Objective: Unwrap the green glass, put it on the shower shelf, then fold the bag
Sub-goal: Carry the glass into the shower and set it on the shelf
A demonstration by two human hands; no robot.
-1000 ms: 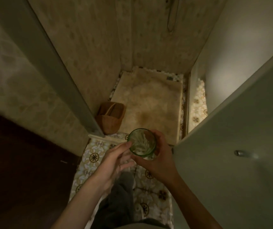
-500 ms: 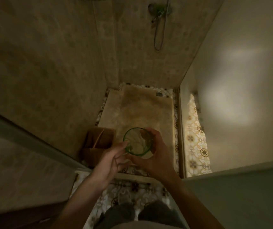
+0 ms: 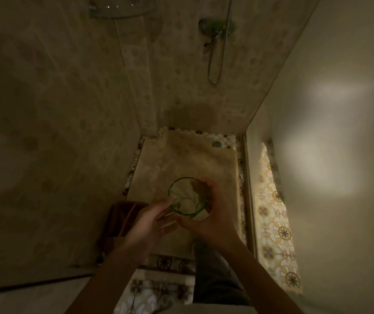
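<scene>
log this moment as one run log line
stage: carrying | green glass: upright, in right hand | left hand: fingers at rim | shower shelf: not reached

A brown basket point(image 3: 122, 220) stands by the left wall. A hose point(image 3: 215, 64) loops below what looks like a tap point(image 3: 215, 30).

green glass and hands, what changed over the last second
The person stepped forward into the shower; the view tilted up, bringing the glass shelf and tap into sight. The right hand still grips the green glass, left hand still at its rim. The brown bag stayed put.
</scene>
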